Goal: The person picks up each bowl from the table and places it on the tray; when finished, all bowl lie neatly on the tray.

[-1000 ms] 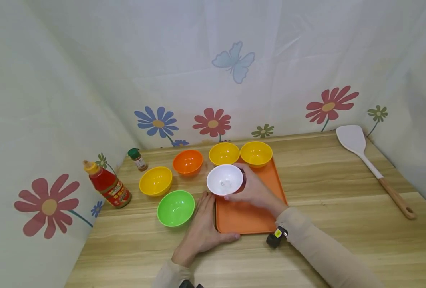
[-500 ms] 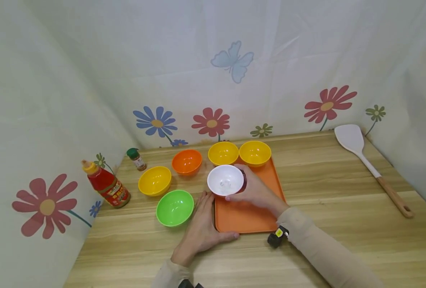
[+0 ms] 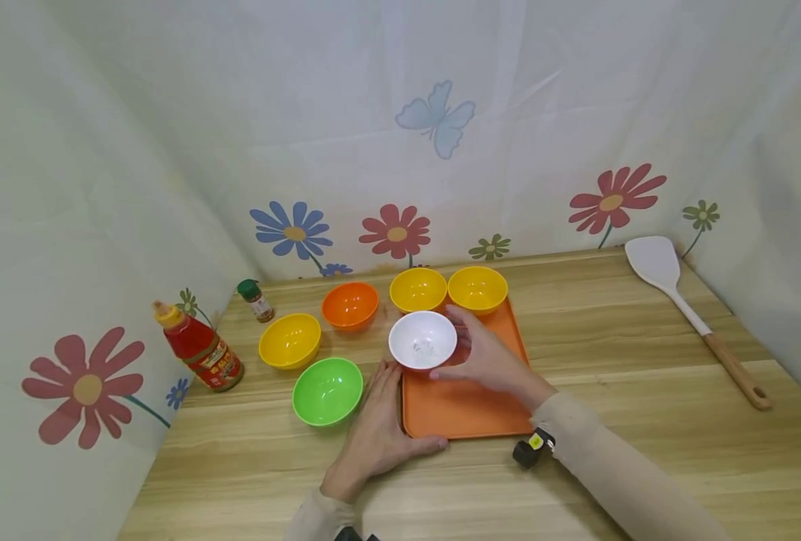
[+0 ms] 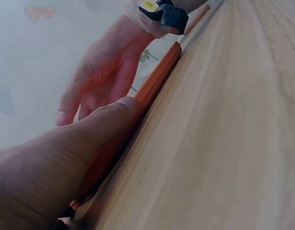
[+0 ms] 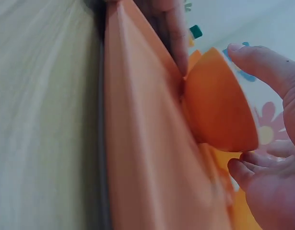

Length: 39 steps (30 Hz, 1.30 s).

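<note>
A bowl, white inside (image 3: 422,340) and orange outside (image 5: 217,103), sits on the left part of the orange tray (image 3: 464,409). My right hand (image 3: 487,363) curves loosely around its right side; the right wrist view shows thumb and fingers spread, with a gap between the thumb and the rim. My left hand (image 3: 378,433) lies at the tray's front left corner, its fingers stretched along the left edge. In the left wrist view the left thumb (image 4: 106,120) rests against the tray's rim. Two yellow bowls (image 3: 418,290) (image 3: 478,289) stand at the tray's far end.
Left of the tray are a green bowl (image 3: 327,392), another yellow bowl (image 3: 289,341) and an orange bowl (image 3: 349,306). Beyond them stand a red sauce bottle (image 3: 204,351) and a green-capped spice jar (image 3: 256,300). A white spatula with wooden handle (image 3: 698,319) lies far right.
My right hand has loosened from the white-lined bowl and drawn slightly to the right, its fingers now spread. The bowl stays on the tray, and my left hand keeps its place.
</note>
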Available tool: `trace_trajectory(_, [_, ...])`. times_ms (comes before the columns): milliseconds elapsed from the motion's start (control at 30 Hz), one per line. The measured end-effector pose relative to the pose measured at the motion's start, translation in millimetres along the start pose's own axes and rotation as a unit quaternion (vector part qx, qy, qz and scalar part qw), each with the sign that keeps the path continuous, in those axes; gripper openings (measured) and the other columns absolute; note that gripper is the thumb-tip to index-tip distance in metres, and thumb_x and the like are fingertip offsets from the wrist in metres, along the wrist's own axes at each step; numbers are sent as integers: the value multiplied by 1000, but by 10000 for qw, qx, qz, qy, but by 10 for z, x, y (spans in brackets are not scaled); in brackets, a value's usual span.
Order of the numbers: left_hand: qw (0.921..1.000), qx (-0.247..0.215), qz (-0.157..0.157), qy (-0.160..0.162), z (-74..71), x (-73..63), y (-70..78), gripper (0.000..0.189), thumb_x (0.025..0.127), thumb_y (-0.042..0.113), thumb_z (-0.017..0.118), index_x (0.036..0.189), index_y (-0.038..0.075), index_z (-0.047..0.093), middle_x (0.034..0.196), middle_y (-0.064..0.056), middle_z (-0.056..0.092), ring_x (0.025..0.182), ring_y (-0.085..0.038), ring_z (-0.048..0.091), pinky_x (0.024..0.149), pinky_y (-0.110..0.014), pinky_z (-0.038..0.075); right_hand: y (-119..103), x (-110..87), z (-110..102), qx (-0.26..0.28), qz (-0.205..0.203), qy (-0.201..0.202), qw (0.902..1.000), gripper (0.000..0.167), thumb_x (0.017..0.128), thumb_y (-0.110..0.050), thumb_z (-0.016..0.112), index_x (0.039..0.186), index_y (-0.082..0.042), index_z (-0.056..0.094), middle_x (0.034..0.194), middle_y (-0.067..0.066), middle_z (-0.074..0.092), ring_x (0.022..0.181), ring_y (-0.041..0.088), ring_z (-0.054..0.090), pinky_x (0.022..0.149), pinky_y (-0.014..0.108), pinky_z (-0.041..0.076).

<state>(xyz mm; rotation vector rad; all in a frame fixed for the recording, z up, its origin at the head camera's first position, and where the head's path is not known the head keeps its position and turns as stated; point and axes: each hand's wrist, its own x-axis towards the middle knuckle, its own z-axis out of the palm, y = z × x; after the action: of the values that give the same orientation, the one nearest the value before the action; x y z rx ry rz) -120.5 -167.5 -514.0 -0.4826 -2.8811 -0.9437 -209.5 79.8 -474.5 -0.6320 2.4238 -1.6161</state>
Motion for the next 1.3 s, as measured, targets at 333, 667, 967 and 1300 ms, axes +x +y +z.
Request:
trace_trajectory(333, [9999, 9, -100, 18, -3, -13, 17, 149, 68, 86, 90, 177, 6, 26, 181, -17, 31, 171, -39, 20, 139, -55, 18, -229, -326, -392, 469, -518, 401, 9968, 118, 83, -19, 102, 175, -14, 28, 171, 14, 45, 161, 39, 43, 134, 51, 35])
trace_trajectory(667, [10000, -11, -29, 38, -19, -21, 15, 147, 69, 82, 92, 177, 8, 26, 181, -17, 32, 171, -39, 21, 140, -53, 17, -138, -735, -696, -216, -422, 862, 9951, 117, 86, -26, 100, 177, -23, 26, 176, 8, 41, 162, 35, 38, 134, 65, 30])
trace_trajectory(967, [9999, -3, 95, 91, 2, -21, 35, 146, 70, 82, 92, 176, 5, 27, 179, -19, 34, 170, -41, 23, 139, -55, 18, 112, -1033, -773, -707, -63, 717, 9949, 126, 80, -30, 103, 178, -18, 24, 179, 15, 37, 161, 45, 37, 129, 71, 32])
trace_trajectory(1300, [9999, 88, 65, 52, -3, -11, 30, 146, 71, 85, 89, 176, 5, 26, 180, -18, 33, 170, -40, 23, 140, -53, 18, 382, -1197, -779, -1647, 353, 373, 9850, 139, 73, -61, 102, 179, -20, 22, 181, 23, 26, 163, 56, 26, 123, 85, 27])
